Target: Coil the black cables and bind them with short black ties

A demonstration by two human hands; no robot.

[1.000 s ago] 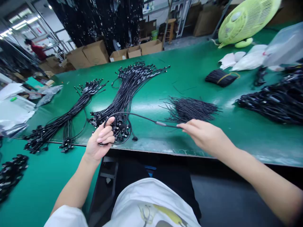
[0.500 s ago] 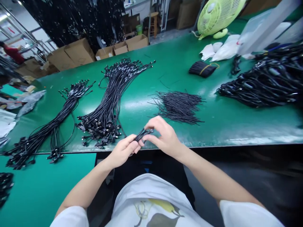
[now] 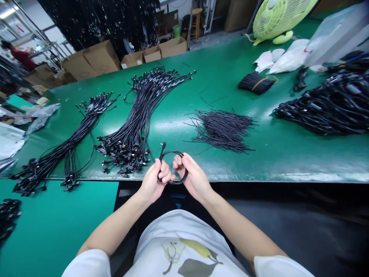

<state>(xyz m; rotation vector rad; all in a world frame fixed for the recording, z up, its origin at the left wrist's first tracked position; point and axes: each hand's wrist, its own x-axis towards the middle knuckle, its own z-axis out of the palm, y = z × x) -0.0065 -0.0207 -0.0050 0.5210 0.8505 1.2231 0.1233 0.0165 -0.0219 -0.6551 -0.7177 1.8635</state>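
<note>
A black cable (image 3: 172,152) is coiled into a loop between my two hands, above the table's front edge. One small connector end points up beyond the loop. My left hand (image 3: 157,177) is closed on the cable's left side, with the fingers curled round it. On the loop's right side, my right hand (image 3: 191,173) grips the cable between thumb and fingers. Just left of my hands lies a large bundle of straight black cables (image 3: 138,111), connectors at both ends. Right of them is a loose pile of short black ties (image 3: 223,130).
A smaller cable bundle (image 3: 80,130) lies at left. A banded bunch of black ties (image 3: 256,82) and a heap of coiled cables (image 3: 325,104) are at right. A green fan (image 3: 281,19) stands behind, near white bags (image 3: 291,57). Cardboard boxes (image 3: 98,59) line the far edge.
The cable, gathered into a tight bunch half a second ago, now forms an open round loop. My right hand has turned and moved down onto its right side. The view has shifted slightly.
</note>
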